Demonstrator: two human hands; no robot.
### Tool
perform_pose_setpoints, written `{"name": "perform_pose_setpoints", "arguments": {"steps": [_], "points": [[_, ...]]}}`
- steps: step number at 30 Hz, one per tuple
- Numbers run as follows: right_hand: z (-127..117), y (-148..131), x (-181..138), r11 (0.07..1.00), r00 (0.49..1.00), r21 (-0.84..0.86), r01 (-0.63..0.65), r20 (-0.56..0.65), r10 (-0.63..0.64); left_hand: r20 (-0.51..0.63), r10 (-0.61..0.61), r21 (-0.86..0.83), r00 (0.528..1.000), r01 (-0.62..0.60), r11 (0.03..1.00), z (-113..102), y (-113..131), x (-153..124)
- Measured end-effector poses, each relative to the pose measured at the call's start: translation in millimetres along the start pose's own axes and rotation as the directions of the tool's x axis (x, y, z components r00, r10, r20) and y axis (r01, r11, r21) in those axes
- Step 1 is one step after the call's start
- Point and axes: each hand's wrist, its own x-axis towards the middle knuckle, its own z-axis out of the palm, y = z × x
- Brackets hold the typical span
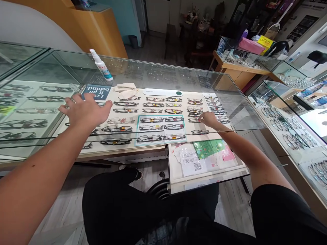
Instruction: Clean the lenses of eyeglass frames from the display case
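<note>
Reading the blue card (102,92) on the far left, we make out "it all behind."; its top line is unclear. Just nearer, our left hand (88,110) is spread wide over the case (127,148), holding nothing. Our right hand (209,119) has its fingers bent at the right end of a pair of glasses (193,120) on the case's right side; whether they grip it, we cannot tell. The glasses' long axis runs left to right. Print on the far bottle (102,68) and on the paper (187,164) in the near drawer (209,181), beside a QR code (198,166), is too small to read.
</note>
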Motion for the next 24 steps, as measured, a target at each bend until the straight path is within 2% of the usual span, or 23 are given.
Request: {"name": "perform_pose_setpoints", "arguments": {"steps": [3,8,18,24], "points": [[-0.6,-5.1,16.0,0.999,0.999,-0.027,-0.039,-0.015,0.039,-0.01,0.004,-0.002,1.0,-0.004,1.0,1.4,-1.1,0.8],[10.4,-11.1,29.1,0.997,0.998,-0.064,-0.041,0.04,0.044,-0.019,0.012,0.002,1.0,-0.012,1.0,5.4,-4.3,3.2],[20.0,-2.2,17.3,0.996,0.992,-0.089,-0.019,0.121,0.03,-0.001,-0.001,0.01,1.0,0.001,1.0,4.3,-2.5,3.5],[16.1,0.1,17.1,0.999,0.996,-0.042,-0.035,0.078,0.038,0.014,-0.008,0.01,1.0,0.008,1.0,-2.5,1.4,-2.2]]}}
